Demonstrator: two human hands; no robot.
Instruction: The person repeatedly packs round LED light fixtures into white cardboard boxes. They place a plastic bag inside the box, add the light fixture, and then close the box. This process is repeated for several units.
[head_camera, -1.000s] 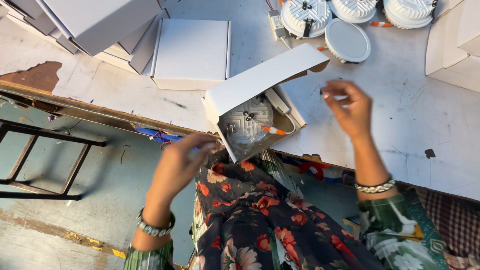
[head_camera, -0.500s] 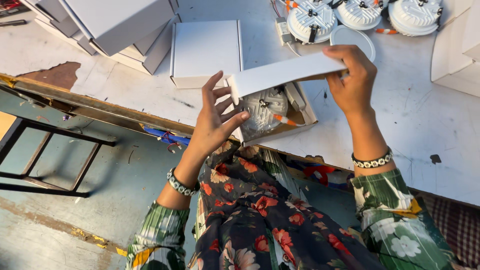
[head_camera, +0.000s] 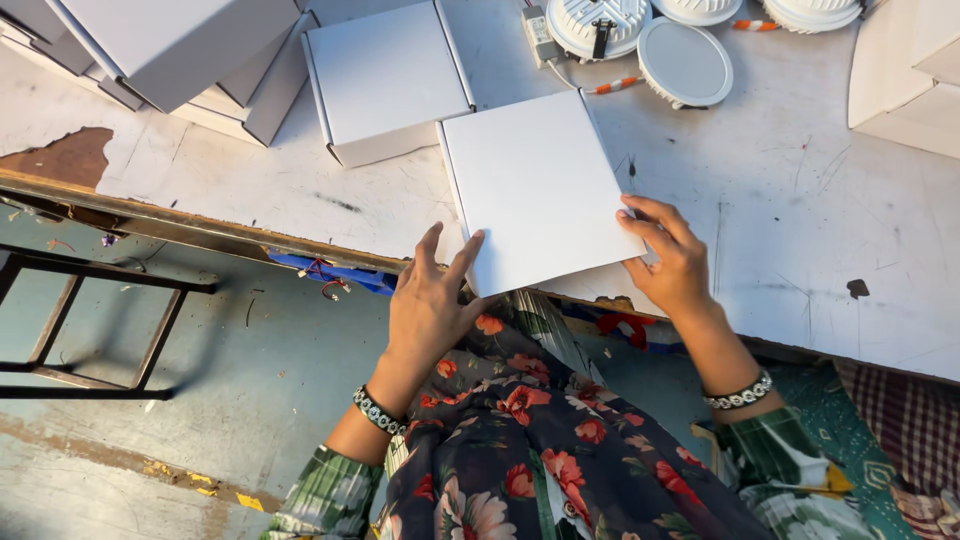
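Observation:
A closed square white cardboard box (head_camera: 535, 185) lies on the worn white table (head_camera: 800, 230), its near end at the table's front edge. My left hand (head_camera: 430, 305) rests against the box's near left corner, fingers spread upward. My right hand (head_camera: 668, 255) presses on the box's right near corner, fingers on its lid and side. Whatever is inside the box is hidden by the lid.
Another closed white box (head_camera: 385, 75) lies just behind and left. A stack of white boxes (head_camera: 150, 50) fills the far left. Round white lamp fittings (head_camera: 685, 60) with wires sit at the back, more boxes (head_camera: 905, 70) at far right. A dark metal frame (head_camera: 90, 340) stands on the floor, left.
The box's lid, open a second ago with a round fitting visible inside, has been folded down. The box now lies closed and flat, both hands at its near corners.

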